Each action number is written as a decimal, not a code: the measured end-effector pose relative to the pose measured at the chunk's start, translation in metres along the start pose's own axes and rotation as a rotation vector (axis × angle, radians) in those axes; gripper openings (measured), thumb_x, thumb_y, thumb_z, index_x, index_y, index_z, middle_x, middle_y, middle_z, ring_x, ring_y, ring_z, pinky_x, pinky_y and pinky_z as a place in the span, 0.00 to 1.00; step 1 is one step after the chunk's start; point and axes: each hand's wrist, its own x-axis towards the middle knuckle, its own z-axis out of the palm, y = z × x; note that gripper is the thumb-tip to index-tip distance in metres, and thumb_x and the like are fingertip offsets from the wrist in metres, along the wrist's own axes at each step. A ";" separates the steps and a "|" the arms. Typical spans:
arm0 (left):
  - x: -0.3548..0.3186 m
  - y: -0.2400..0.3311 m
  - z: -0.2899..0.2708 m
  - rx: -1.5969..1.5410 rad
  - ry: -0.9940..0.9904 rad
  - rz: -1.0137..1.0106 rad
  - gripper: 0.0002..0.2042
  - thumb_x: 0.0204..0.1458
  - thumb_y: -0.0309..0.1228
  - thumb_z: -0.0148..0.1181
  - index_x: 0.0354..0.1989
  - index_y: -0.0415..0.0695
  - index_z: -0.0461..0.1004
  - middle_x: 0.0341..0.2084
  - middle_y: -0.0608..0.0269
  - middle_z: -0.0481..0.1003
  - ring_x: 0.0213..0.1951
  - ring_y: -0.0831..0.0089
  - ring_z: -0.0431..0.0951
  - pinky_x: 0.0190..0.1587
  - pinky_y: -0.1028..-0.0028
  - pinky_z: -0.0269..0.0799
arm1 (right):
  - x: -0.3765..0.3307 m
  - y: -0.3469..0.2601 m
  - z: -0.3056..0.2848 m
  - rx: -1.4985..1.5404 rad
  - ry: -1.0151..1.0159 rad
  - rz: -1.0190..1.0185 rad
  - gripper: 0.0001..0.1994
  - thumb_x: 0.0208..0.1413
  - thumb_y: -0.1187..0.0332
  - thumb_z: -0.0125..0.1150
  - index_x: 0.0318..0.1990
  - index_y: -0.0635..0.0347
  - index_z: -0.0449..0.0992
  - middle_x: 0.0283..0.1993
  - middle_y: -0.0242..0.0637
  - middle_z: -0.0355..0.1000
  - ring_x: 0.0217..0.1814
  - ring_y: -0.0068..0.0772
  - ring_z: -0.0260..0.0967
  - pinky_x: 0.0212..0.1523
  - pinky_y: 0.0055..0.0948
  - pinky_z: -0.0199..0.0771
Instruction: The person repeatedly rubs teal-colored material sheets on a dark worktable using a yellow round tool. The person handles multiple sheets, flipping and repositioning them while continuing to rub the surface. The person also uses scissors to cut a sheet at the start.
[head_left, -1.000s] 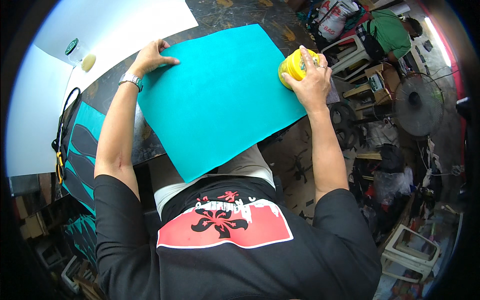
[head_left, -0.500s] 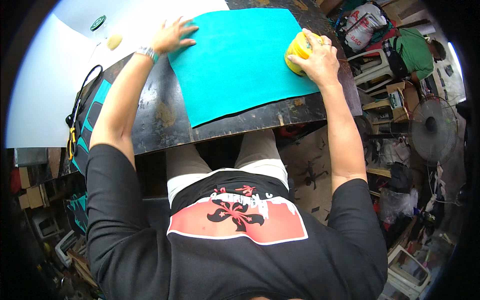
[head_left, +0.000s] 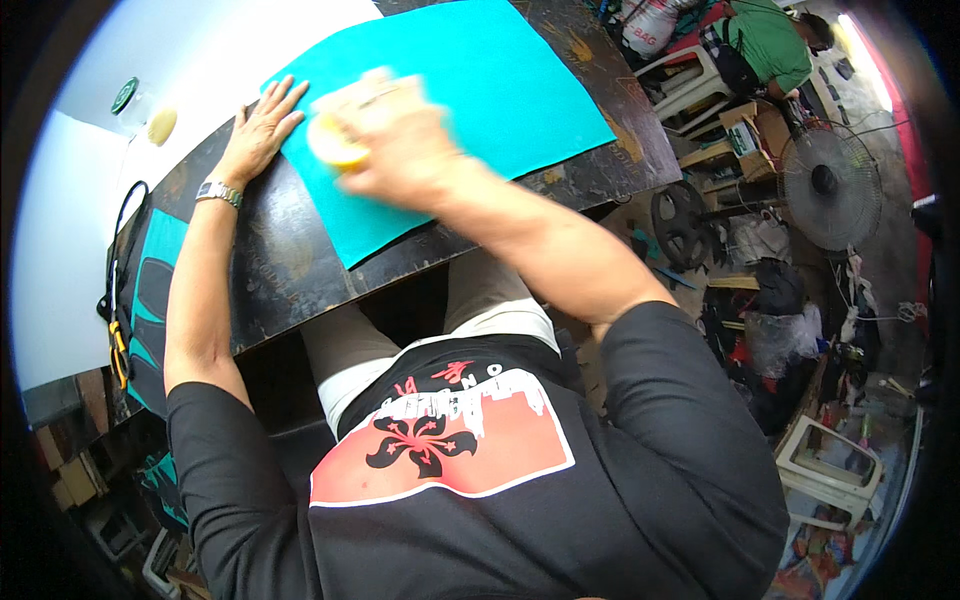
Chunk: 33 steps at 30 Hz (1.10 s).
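A teal sheet [head_left: 500, 85], felt-like in texture, lies flat on the dark worktable [head_left: 290, 240]. My left hand [head_left: 258, 138] rests with its fingers stretched out on the sheet's left edge. Over the left part of the sheet, my right hand [head_left: 405, 145] is closed round a squat, round yellow can [head_left: 335, 143]. Motion smears this hand and the can, so whether the can touches the sheet cannot be told.
Scissors with yellow-and-black handles [head_left: 118, 345] and cut teal pieces [head_left: 152, 290] lie at the table's left. Behind them are a green-lidded jar [head_left: 128, 97] and white sheeting [head_left: 210, 50]. A standing fan [head_left: 828, 180], plastic stools and a person in green [head_left: 770, 45] are at right.
My right hand has swept the yellow can from the sheet's right edge to its left part. My left hand remains at the left edge, its fingers now flatter. The whole view has shifted.
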 end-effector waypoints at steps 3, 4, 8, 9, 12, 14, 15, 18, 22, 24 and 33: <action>0.001 0.000 0.003 0.010 0.013 0.001 0.26 0.70 0.54 0.36 0.75 0.72 0.53 0.78 0.69 0.46 0.78 0.62 0.41 0.72 0.32 0.33 | -0.044 0.122 -0.061 -0.082 0.008 0.135 0.35 0.38 0.50 0.74 0.58 0.49 0.78 0.48 0.45 0.76 0.54 0.48 0.72 0.55 0.45 0.74; 0.001 0.002 0.005 0.011 0.012 -0.011 0.28 0.67 0.58 0.38 0.75 0.72 0.53 0.78 0.67 0.46 0.78 0.60 0.41 0.71 0.31 0.32 | -0.066 0.152 -0.085 -0.344 -0.090 0.382 0.39 0.38 0.46 0.75 0.63 0.45 0.75 0.48 0.46 0.76 0.54 0.49 0.73 0.56 0.44 0.75; 0.001 0.015 0.012 0.060 0.066 -0.050 0.42 0.54 0.73 0.45 0.76 0.69 0.53 0.77 0.59 0.46 0.78 0.54 0.38 0.71 0.29 0.29 | -0.098 0.212 -0.122 -0.539 -0.051 0.633 0.43 0.34 0.40 0.77 0.64 0.35 0.73 0.52 0.50 0.72 0.51 0.56 0.74 0.50 0.50 0.79; 0.000 0.019 0.014 0.083 0.082 -0.058 0.46 0.49 0.77 0.47 0.76 0.69 0.53 0.77 0.57 0.46 0.78 0.53 0.38 0.71 0.29 0.28 | -0.098 0.199 -0.116 -0.555 -0.115 0.718 0.44 0.34 0.39 0.77 0.65 0.35 0.73 0.54 0.50 0.71 0.52 0.57 0.73 0.50 0.50 0.79; 0.000 0.029 0.015 0.067 0.105 -0.094 0.53 0.41 0.80 0.51 0.76 0.67 0.53 0.77 0.54 0.46 0.78 0.49 0.37 0.70 0.28 0.27 | -0.075 0.112 -0.080 -0.247 0.002 0.311 0.40 0.34 0.46 0.76 0.60 0.48 0.75 0.46 0.45 0.76 0.53 0.49 0.71 0.55 0.54 0.70; -0.001 0.033 0.011 0.089 0.119 -0.098 0.51 0.43 0.78 0.53 0.75 0.66 0.54 0.77 0.55 0.47 0.78 0.50 0.38 0.70 0.28 0.29 | -0.049 0.023 -0.047 -0.072 -0.064 0.182 0.35 0.37 0.51 0.73 0.57 0.54 0.76 0.51 0.49 0.74 0.57 0.54 0.67 0.60 0.55 0.64; -0.001 0.034 0.008 0.093 0.098 -0.104 0.51 0.44 0.77 0.54 0.75 0.66 0.54 0.77 0.55 0.47 0.78 0.50 0.39 0.70 0.28 0.29 | -0.041 -0.020 -0.038 0.006 -0.076 0.119 0.33 0.39 0.54 0.71 0.57 0.55 0.76 0.54 0.52 0.73 0.59 0.56 0.67 0.61 0.55 0.64; -0.003 0.035 0.001 0.082 0.070 -0.114 0.48 0.46 0.73 0.57 0.75 0.67 0.54 0.77 0.59 0.47 0.78 0.52 0.40 0.71 0.30 0.31 | -0.024 -0.101 -0.029 0.141 -0.143 0.030 0.34 0.38 0.61 0.73 0.60 0.48 0.75 0.62 0.68 0.67 0.60 0.70 0.64 0.55 0.47 0.77; -0.003 0.032 0.004 0.079 0.086 -0.114 0.49 0.45 0.74 0.57 0.75 0.68 0.54 0.77 0.61 0.47 0.78 0.54 0.40 0.71 0.31 0.31 | -0.053 -0.039 -0.063 0.163 -0.145 0.167 0.33 0.37 0.62 0.73 0.59 0.44 0.77 0.64 0.66 0.64 0.62 0.69 0.64 0.51 0.51 0.80; -0.002 0.028 0.010 0.085 0.068 -0.111 0.49 0.44 0.76 0.55 0.75 0.69 0.54 0.77 0.61 0.47 0.78 0.54 0.40 0.71 0.30 0.30 | -0.080 0.039 -0.086 -0.091 -0.106 0.290 0.32 0.40 0.55 0.71 0.59 0.40 0.78 0.57 0.53 0.68 0.56 0.60 0.68 0.49 0.53 0.78; -0.005 0.069 -0.029 0.141 -0.108 -0.244 0.48 0.49 0.74 0.52 0.75 0.60 0.55 0.77 0.57 0.46 0.78 0.53 0.41 0.69 0.27 0.31 | -0.129 0.218 -0.144 -0.525 -0.154 0.964 0.46 0.37 0.41 0.77 0.69 0.30 0.65 0.62 0.54 0.63 0.61 0.64 0.65 0.56 0.55 0.73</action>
